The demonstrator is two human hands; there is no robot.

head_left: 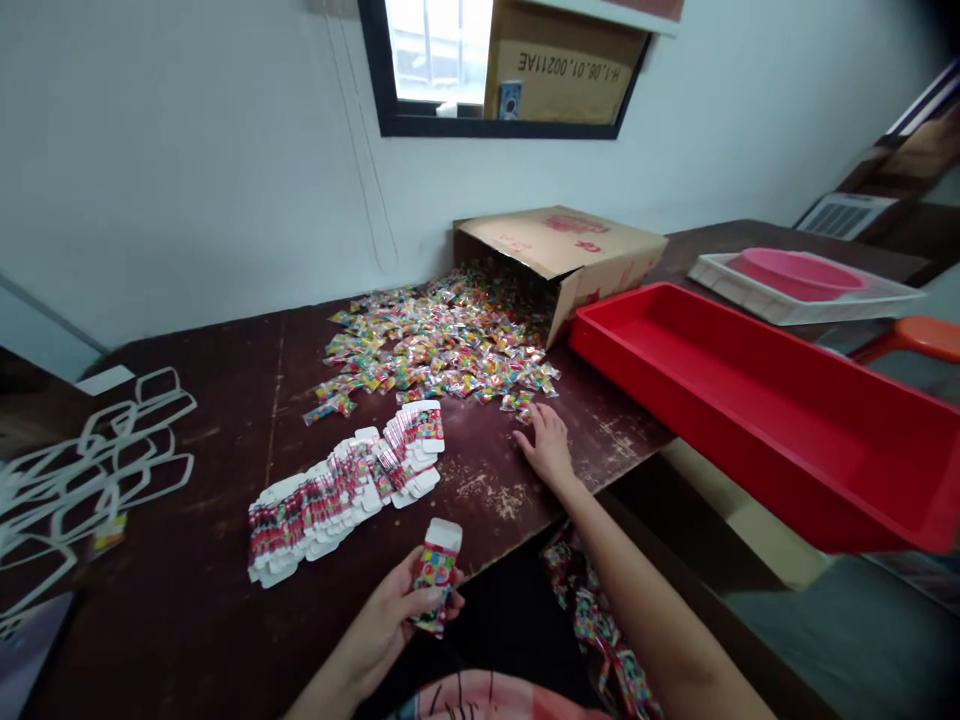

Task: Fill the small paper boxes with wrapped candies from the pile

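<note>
My left hand [394,615] is closed around a small printed card box [436,572] with a white flap, held upright near the table's front edge. My right hand [546,442] reaches forward with fingers spread, resting on the dark table [225,600] at the near edge of a heap of small colourful sachets [439,345]; its fingertips touch a sachet [523,413]. Between the hands lies a fanned row of flat printed card boxes [341,490].
A tipped cardboard carton [570,250] spills the sachets. A long red plastic tray [757,400] overhangs the table at right. Beyond it sits a white tray with a pink bowl [799,272]. White card frames [90,460] lie at left. More sachets lie in my lap [592,625].
</note>
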